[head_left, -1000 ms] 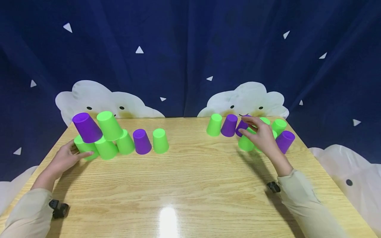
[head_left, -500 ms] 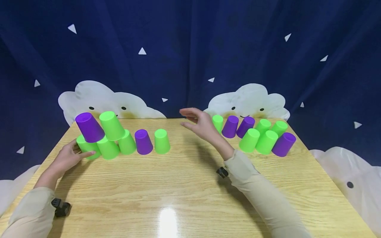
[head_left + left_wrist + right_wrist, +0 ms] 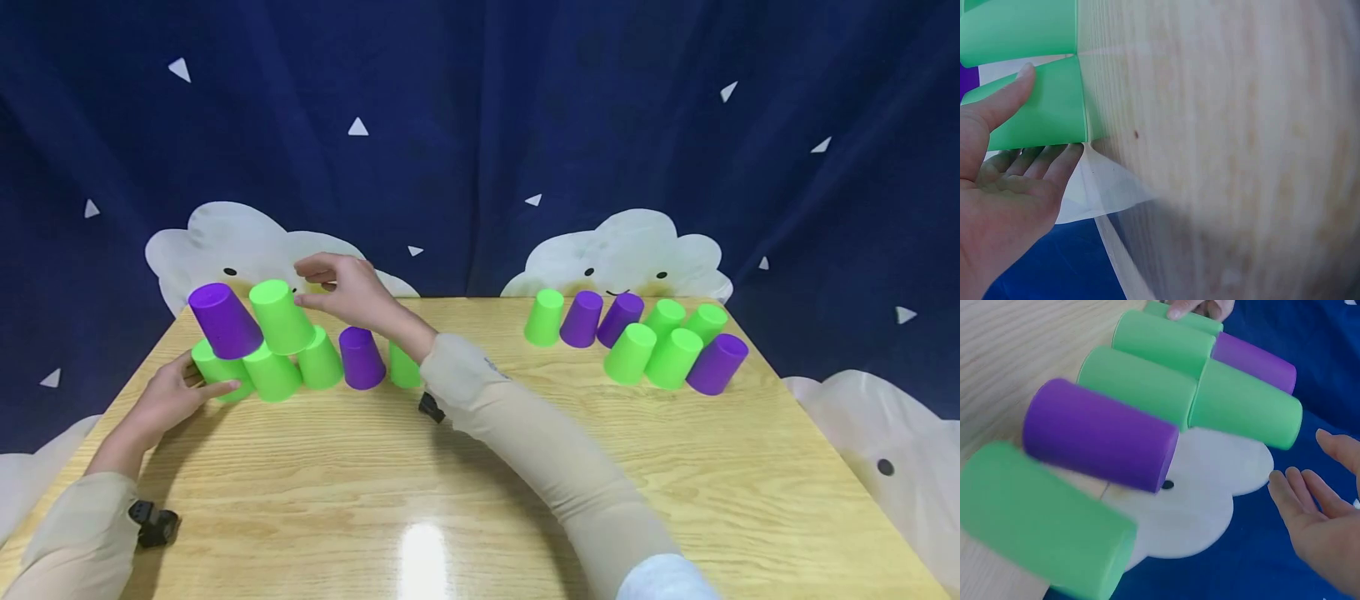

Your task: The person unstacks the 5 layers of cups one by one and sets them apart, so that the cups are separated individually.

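Note:
At the left, a row of upside-down cups bears a second tier: a purple cup (image 3: 225, 323) and a green cup (image 3: 282, 321). My left hand (image 3: 168, 398) holds the leftmost green bottom cup (image 3: 1054, 103), thumb across its front and fingers along its outer side. Beside it in the bottom row are two more green cups, the middle one (image 3: 272, 375) and the third (image 3: 319, 362). My right hand (image 3: 348, 289), holding nothing, hovers just right of the upper green cup. A gap separates its spread thumb and fingers from that cup (image 3: 1244, 403) in the right wrist view.
The same row continues right with a purple cup (image 3: 362, 360) and a green cup (image 3: 403, 367), partly hidden by my right forearm. On the right of the wooden table (image 3: 712, 492), several green and purple cups (image 3: 630, 354) stand upside down. A dark blue curtain (image 3: 480, 150) hangs behind.
My right hand has swept left from the right-hand cups, over the table, to beside the upper green cup. My left hand stays at the leftmost cup.

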Tool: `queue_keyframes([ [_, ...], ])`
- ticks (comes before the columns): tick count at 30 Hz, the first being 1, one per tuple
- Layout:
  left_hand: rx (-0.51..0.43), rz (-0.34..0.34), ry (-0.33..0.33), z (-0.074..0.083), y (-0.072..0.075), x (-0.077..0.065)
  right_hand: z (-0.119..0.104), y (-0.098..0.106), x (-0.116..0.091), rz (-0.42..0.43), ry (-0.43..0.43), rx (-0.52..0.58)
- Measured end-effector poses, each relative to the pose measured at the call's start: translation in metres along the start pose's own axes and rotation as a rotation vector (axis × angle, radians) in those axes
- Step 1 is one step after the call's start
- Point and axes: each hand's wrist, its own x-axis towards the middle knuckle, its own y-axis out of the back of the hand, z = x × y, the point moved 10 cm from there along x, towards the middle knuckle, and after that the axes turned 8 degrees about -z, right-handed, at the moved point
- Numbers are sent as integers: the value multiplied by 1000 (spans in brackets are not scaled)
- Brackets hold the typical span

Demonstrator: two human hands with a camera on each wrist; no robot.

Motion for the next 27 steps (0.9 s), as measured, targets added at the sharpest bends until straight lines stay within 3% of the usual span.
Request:
queue_keyframes([
  [6,5,-1,-8,0,1,0,-5,-27,25,-60,-76,-103],
  [13,11,4,-15,2,1,0,-3,-39,32,-79,-119,-223],
  [22,-2,4,-18,1,0,-1,-1,-35,27,-71,-83,-175],
  [27,22,19,-17,1,1,-2,-3,-20,17,-26,-30,-107],
])
